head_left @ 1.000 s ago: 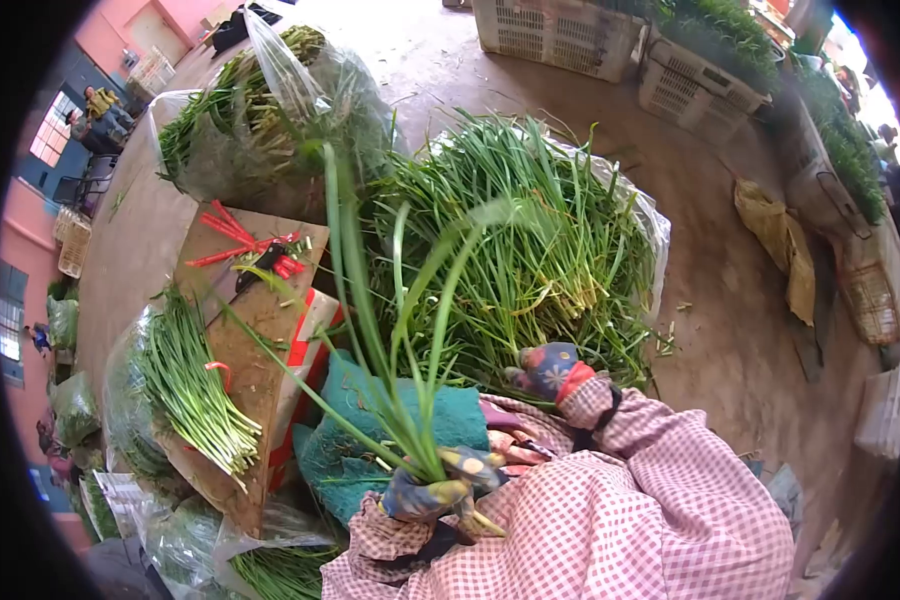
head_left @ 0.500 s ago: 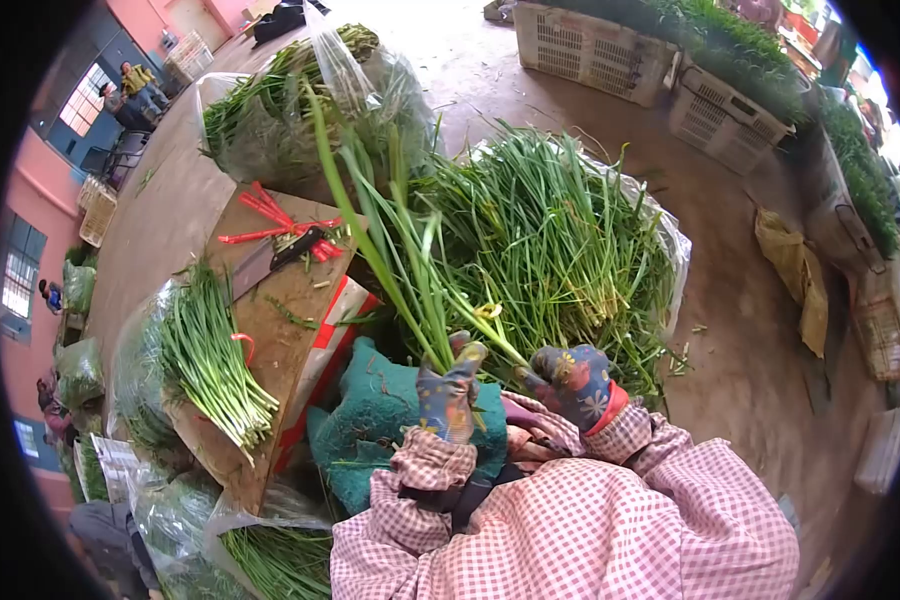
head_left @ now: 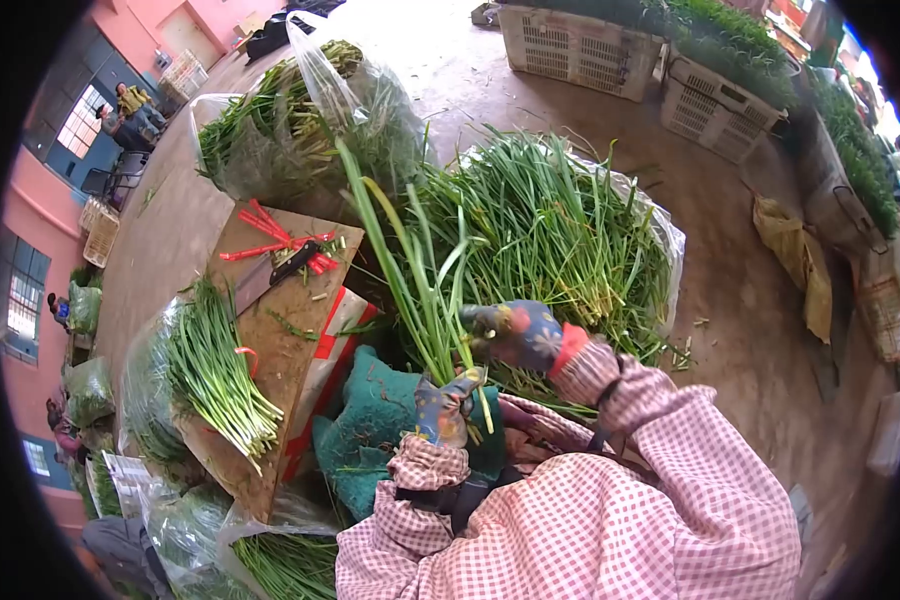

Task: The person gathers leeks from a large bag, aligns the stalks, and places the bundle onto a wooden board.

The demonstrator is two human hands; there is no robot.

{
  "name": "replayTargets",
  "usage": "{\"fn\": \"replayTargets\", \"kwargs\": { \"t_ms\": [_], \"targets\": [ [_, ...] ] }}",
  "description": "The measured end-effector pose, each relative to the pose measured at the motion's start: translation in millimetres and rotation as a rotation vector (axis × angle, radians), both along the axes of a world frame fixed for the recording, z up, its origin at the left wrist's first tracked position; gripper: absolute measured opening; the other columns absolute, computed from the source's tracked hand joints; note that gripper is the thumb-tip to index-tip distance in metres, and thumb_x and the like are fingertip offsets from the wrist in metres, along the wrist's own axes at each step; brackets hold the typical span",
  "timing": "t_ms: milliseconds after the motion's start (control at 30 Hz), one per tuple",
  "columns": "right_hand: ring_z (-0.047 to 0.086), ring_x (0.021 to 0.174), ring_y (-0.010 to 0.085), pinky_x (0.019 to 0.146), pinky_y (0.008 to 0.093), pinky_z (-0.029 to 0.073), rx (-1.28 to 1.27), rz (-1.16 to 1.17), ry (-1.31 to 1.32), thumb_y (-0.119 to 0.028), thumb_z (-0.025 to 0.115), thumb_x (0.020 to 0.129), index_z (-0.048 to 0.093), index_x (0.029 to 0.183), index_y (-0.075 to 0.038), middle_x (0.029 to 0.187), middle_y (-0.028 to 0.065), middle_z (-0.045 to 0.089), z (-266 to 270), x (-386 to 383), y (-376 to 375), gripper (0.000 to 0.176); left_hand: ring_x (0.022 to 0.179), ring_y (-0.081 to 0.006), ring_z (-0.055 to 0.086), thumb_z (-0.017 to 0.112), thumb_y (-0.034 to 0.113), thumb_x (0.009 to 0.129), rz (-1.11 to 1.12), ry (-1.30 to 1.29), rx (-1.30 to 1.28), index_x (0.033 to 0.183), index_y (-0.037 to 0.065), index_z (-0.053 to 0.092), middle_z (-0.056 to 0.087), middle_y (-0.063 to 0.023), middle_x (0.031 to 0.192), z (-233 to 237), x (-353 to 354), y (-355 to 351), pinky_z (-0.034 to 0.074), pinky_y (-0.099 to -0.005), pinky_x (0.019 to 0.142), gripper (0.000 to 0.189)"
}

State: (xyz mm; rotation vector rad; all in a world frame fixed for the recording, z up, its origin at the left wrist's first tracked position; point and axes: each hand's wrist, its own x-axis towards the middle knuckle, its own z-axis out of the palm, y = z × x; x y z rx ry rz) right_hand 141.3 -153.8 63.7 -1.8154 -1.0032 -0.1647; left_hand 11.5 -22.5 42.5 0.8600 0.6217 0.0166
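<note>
In a patterned glove, my left hand point(head_left: 444, 408) is closed round the lower ends of a few long green stalks point(head_left: 410, 290), which point up and away. My right hand point(head_left: 518, 334), gloved too, is beside these stalks with its fingers bent; whether it grips any is hidden. Beyond it lies a large heap of loose green stalks point(head_left: 560, 230) on clear plastic. A bundle with a red tie point(head_left: 220, 370) rests on the board point(head_left: 295, 290) at the left, near a black-handled knife point(head_left: 270, 275) and red ties point(head_left: 270, 235).
A clear bag of greens point(head_left: 310, 120) stands beyond the board. Crates of greens point(head_left: 580, 50) line the far right side. Green cloth point(head_left: 365, 430) covers my lap. Yellowish sacking point(head_left: 795, 260) lies on the floor at the right. People point(head_left: 135, 110) are far off at the left.
My right hand has moved up and left from beside my lap to the held stalks. My left hand keeps its hold, slightly lower. The view has shifted a little.
</note>
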Motion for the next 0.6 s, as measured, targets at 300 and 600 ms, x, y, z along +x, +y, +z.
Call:
{"fn": "replayTargets", "kwargs": {
  "t_ms": [300,600],
  "targets": [
    [0.06,0.07,0.016,0.054,0.0261,0.05,0.307,0.114,1.094,-0.015,0.055,0.079,0.056,0.096,-0.004,0.086,0.0088,0.059,-16.0,74.7,-23.0,0.02,0.041,-0.0059,0.043,0.064,0.007,0.069,0.173,-0.064,0.075,0.105,0.001,0.051,0.055,-0.0024,0.066,13.0,-2.8,4.1,0.032,-0.0174,0.035,0.039],
    [0.049,0.046,0.0277,0.039,0.0314,0.037,-0.179,0.224,0.063,-0.011,0.057,0.069,0.052,0.105,-0.014,0.059,0.0101,0.052,-26.2,-56.4,-10.4,0.036,0.046,-0.0058,0.044,0.061,0.004,0.067,0.246,0.108,0.306,0.098,0.004,0.054,0.052,0.0011,0.065,25.6,6.2,-7.4,0.036,-0.0172,0.041,0.031]
  ]
}}
